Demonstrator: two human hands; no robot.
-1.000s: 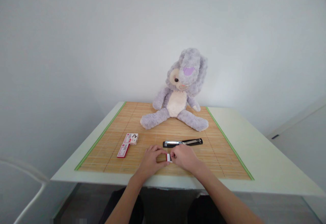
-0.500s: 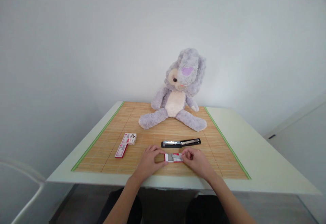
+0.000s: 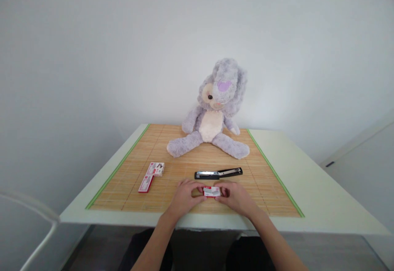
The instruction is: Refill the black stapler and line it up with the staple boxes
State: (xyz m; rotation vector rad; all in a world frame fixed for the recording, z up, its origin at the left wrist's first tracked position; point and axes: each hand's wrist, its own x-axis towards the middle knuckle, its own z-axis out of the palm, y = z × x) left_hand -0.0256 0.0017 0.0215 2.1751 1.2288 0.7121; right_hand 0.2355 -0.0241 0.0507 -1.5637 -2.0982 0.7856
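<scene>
Between my hands, near the front of the bamboo mat, is a small red and white staple box (image 3: pixel 209 194). My left hand (image 3: pixel 186 194) grips its left end with thumb and fingers. At the other end, my right hand (image 3: pixel 233 195) pinches the box the same way. A greyish strip, perhaps staples, seems to lie on top of the box; it is too small to be sure. Just beyond the hands lies a black stapler (image 3: pixel 218 173), opened flat with its metal channel showing.
Two more red and white boxes (image 3: pixel 145 183) lie touching on the left of the bamboo mat (image 3: pixel 175 168). A grey plush rabbit (image 3: pixel 211 127) sits at the back against the wall. The white table (image 3: pixel 310 189) extends to the right, and a white curved tube (image 3: pixel 40 246) stands at the lower left.
The staple box's tray, pulled out with grey contents showing before, is now pushed in. My hands have come closer together, and my right hand has moved from the greyish strip to the box end.
</scene>
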